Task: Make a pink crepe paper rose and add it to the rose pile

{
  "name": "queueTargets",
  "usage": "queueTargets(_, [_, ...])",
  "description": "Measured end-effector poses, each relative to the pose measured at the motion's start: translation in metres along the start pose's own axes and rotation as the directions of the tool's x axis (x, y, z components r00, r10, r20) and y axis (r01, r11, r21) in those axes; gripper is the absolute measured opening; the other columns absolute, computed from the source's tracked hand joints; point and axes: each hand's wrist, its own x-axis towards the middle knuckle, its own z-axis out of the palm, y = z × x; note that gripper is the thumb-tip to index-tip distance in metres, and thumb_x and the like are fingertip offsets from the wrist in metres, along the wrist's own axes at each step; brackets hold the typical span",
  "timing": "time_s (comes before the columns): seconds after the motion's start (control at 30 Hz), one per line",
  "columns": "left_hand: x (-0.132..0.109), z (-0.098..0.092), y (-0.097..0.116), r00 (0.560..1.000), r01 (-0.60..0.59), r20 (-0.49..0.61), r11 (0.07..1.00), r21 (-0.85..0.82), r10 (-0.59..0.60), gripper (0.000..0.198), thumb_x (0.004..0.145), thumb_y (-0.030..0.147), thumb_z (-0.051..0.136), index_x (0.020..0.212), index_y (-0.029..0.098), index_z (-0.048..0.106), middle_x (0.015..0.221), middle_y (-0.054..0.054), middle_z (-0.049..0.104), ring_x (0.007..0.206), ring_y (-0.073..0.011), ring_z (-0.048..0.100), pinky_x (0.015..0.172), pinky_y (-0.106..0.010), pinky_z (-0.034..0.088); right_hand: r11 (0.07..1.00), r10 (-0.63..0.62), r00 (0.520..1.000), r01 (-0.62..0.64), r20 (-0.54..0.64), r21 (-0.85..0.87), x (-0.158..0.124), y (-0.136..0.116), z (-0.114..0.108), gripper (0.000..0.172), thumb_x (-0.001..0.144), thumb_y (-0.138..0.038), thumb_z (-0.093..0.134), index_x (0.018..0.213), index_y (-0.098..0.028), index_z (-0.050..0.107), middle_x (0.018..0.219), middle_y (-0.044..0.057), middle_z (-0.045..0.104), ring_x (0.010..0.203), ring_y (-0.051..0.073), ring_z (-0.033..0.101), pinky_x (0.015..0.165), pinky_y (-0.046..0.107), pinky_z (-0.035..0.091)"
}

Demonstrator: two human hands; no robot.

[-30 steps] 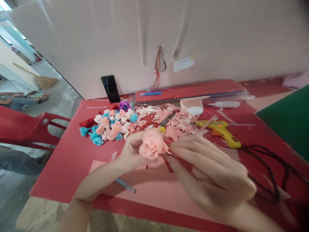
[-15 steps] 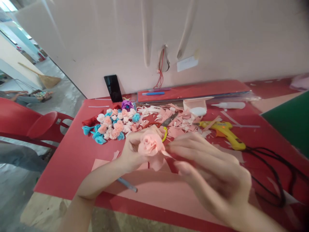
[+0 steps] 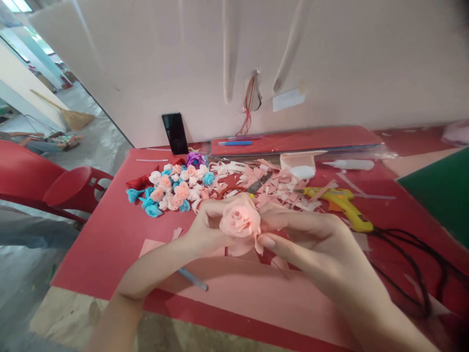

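Note:
A pink paper rose (image 3: pixel 240 220) faces me at the middle of the head view, above the red table. My left hand (image 3: pixel 205 230) is closed around it from the left; the fingers behind the bloom are partly hidden. On the right side, the thumb and index finger of my right hand (image 3: pixel 315 239) pinch the edge of an outer petal. Beneath both hands lies a pink paper sheet (image 3: pixel 249 288). Just beyond the rose, scissors (image 3: pixel 259 183) rest among pink and white paper scraps (image 3: pixel 282 188).
Finished paper flowers (image 3: pixel 172 188) in several colours sit at the left. A yellow glue gun (image 3: pixel 340 203) with black cable lies right, near a white bottle (image 3: pixel 350 165). A phone (image 3: pixel 175 133) leans against the wall. A pen (image 3: pixel 193 279) is near the front; a red chair (image 3: pixel 32 181) stands left.
My right hand has moved left to the rose, its fingers closing on the petal edge. The loose petal end that stuck out rightward is now drawn in against the bloom.

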Motion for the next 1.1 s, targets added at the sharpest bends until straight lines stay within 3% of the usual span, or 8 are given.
queueTargets(0.2, [0.0, 0.001, 0.0, 1.0, -0.02, -0.007, 0.999, -0.035, 0.02, 0.016, 0.073, 0.026, 0.069, 0.06, 0.02, 0.062, 0.066, 0.002, 0.056, 0.067, -0.0112, 0.049, 0.064, -0.027, 0.039, 1.0, 0.018, 0.999, -0.017, -0.028, 0.024, -0.001, 0.004, 0.001, 0.014, 0.074, -0.024, 0.069, 0.062, -0.018, 0.066, 0.054, -0.002, 0.059, 0.049, 0.009, 0.054, 0.043, 0.017, 0.041])
queueTargets(0.33, [0.002, 0.003, 0.003, 1.0, 0.018, -0.02, 1.0, -0.026, -0.018, 0.015, 0.073, 0.029, 0.069, 0.062, 0.02, 0.063, 0.064, 0.001, 0.053, 0.067, -0.013, 0.048, 0.063, -0.029, 0.04, 0.998, 0.046, 0.998, -0.047, -0.042, -0.041, 0.0, 0.003, 0.002, 0.016, 0.074, -0.031, 0.07, 0.066, -0.018, 0.067, 0.059, 0.0, 0.064, 0.056, 0.013, 0.061, 0.048, 0.02, 0.046])
queueTargets(0.47, [0.005, 0.005, 0.006, 0.997, 0.029, -0.069, 0.999, -0.025, -0.03, 0.023, 0.069, 0.037, 0.071, 0.056, 0.019, 0.062, 0.061, 0.0, 0.052, 0.068, -0.0141, 0.05, 0.064, -0.029, 0.043, 0.99, -0.005, 1.0, 0.001, -0.026, -0.144, 0.001, 0.002, 0.003, 0.017, 0.079, -0.026, 0.063, 0.064, -0.018, 0.062, 0.059, -0.001, 0.063, 0.056, 0.012, 0.059, 0.053, 0.021, 0.048])
queueTargets(0.53, [0.005, 0.007, 0.008, 0.993, 0.065, -0.101, 0.998, -0.025, -0.067, 0.024, 0.068, 0.036, 0.072, 0.055, 0.018, 0.062, 0.062, 0.0, 0.054, 0.068, -0.0141, 0.052, 0.064, -0.029, 0.044, 0.977, -0.056, 0.998, 0.047, -0.037, -0.208, 0.002, 0.003, 0.004, 0.022, 0.081, -0.024, 0.059, 0.06, -0.018, 0.059, 0.055, -0.002, 0.06, 0.053, 0.011, 0.057, 0.051, 0.021, 0.046])
queueTargets(0.63, [0.005, 0.009, 0.011, 0.964, 0.197, -0.157, 0.975, -0.106, -0.212, 0.02, 0.066, 0.034, 0.074, 0.058, 0.018, 0.065, 0.065, 0.001, 0.056, 0.062, -0.0115, 0.054, 0.062, -0.027, 0.046, 0.968, -0.104, 0.993, 0.087, -0.059, -0.235, 0.003, 0.005, 0.004, 0.026, 0.083, -0.023, 0.056, 0.058, -0.02, 0.058, 0.053, -0.003, 0.057, 0.05, 0.011, 0.054, 0.049, 0.021, 0.045])
queueTargets(0.73, [0.006, 0.007, 0.014, 0.945, 0.267, -0.129, 0.938, -0.221, -0.299, 0.018, 0.062, 0.036, 0.076, 0.067, 0.02, 0.069, 0.068, 0.0, 0.06, 0.065, -0.0131, 0.059, 0.067, -0.028, 0.049, 0.983, -0.066, 0.997, 0.057, -0.044, -0.172, 0.004, 0.007, 0.001, 0.027, 0.084, -0.025, 0.056, 0.058, -0.02, 0.058, 0.053, -0.003, 0.054, 0.049, 0.01, 0.052, 0.051, 0.022, 0.047])
queueTargets(0.93, [0.011, 0.0, 0.021, 0.97, 0.237, 0.032, 0.919, -0.315, -0.24, 0.02, 0.066, 0.033, 0.067, 0.08, 0.022, 0.075, 0.077, -0.003, 0.07, 0.077, -0.0195, 0.063, 0.075, -0.031, 0.051, 0.978, 0.138, 0.99, -0.139, 0.022, 0.154, 0.0, 0.014, -0.004, 0.024, 0.083, -0.034, 0.059, 0.065, -0.02, 0.061, 0.06, -0.003, 0.056, 0.053, 0.009, 0.051, 0.051, 0.02, 0.042])
queueTargets(1.1, [0.009, 0.001, 0.023, 0.968, 0.229, -0.052, 0.951, -0.21, -0.245, 0.012, 0.069, 0.034, 0.068, 0.075, 0.026, 0.075, 0.076, -0.001, 0.071, 0.079, -0.0205, 0.065, 0.08, -0.035, 0.052, 0.918, 0.196, 0.978, -0.208, 0.068, 0.337, 0.002, 0.016, -0.002, 0.027, 0.079, -0.039, 0.064, 0.061, -0.019, 0.061, 0.056, -0.003, 0.054, 0.051, 0.008, 0.049, 0.048, 0.019, 0.04])
